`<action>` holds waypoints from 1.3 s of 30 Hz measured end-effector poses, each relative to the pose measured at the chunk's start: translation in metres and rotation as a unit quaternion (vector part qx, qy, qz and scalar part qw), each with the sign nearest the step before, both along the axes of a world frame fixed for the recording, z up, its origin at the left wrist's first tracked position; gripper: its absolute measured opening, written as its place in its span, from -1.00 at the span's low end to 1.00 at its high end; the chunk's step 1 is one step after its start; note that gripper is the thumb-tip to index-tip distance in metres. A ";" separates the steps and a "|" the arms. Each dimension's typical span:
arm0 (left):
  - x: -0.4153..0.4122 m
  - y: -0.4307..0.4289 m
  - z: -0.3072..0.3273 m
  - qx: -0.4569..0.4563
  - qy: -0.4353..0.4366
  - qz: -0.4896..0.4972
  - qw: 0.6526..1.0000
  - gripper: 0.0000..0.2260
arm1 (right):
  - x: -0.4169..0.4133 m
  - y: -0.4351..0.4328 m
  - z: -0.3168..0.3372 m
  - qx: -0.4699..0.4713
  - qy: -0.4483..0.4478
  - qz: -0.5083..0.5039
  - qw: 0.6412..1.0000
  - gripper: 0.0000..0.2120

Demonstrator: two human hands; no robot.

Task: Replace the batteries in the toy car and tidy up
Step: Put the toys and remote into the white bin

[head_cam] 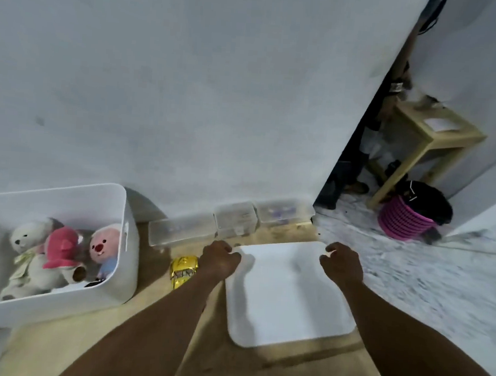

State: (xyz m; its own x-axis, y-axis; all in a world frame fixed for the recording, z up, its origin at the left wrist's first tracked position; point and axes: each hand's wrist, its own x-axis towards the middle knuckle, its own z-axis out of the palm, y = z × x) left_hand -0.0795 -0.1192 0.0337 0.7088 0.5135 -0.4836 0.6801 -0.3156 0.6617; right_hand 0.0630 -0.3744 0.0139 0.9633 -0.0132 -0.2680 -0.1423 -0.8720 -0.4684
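A flat white tray (286, 296) lies on the tan mat in front of me. My left hand (219, 259) grips its far left corner, fingers curled over the rim. My right hand (342, 265) grips the far right corner the same way. A yellow toy car (183, 271) rests on the mat just left of my left wrist, apart from the tray. No batteries are visible.
A white bin (124, 255) with several plush toys stands at the left. Three clear lidded boxes (235, 220) line the white wall behind the tray. A wooden stool (429, 141) and a pink basket (404, 220) stand at the right on marbled floor.
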 end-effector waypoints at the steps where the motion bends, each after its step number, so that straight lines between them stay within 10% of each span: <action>1: 0.003 -0.005 -0.010 -0.009 0.027 0.000 1.000 -0.53 | 0.007 -0.007 -0.009 -0.010 0.015 0.000 1.000 -0.71; 13: 0.020 -0.032 -0.068 -0.060 0.142 0.101 0.983 -0.30 | 0.028 -0.030 -0.059 -0.074 0.104 0.029 0.991 -0.44; 20: 0.038 -0.032 -0.060 -0.143 0.056 0.220 0.963 -0.68 | 0.027 -0.030 -0.044 -0.105 0.050 0.025 0.993 -0.44; 25: 0.043 -0.031 -0.052 -0.193 0.034 0.277 0.941 -0.47 | 0.031 -0.022 -0.035 -0.083 0.038 0.012 0.996 -0.45; 31: 0.027 -0.017 -0.041 -0.274 0.003 0.316 0.908 -0.73 | 0.018 -0.022 -0.028 -0.106 0.028 0.005 0.994 -0.42; 36: 0.029 -0.002 -0.017 -0.221 -0.018 0.273 0.936 -0.91 | 0.009 -0.015 -0.005 -0.099 0.013 0.012 0.995 -0.41; 39: 0.033 0.010 0.007 -0.155 -0.034 0.220 0.963 -0.70 | 0.011 -0.004 0.016 -0.086 -0.029 0.018 0.996 -0.38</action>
State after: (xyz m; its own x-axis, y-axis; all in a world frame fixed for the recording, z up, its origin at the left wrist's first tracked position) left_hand -0.0465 -0.1093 0.0411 0.4908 0.6097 -0.6223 0.6551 0.2126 0.7250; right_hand 0.0739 -0.3787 0.0297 0.9777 -0.0199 -0.2091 -0.0874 -0.9438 -0.3188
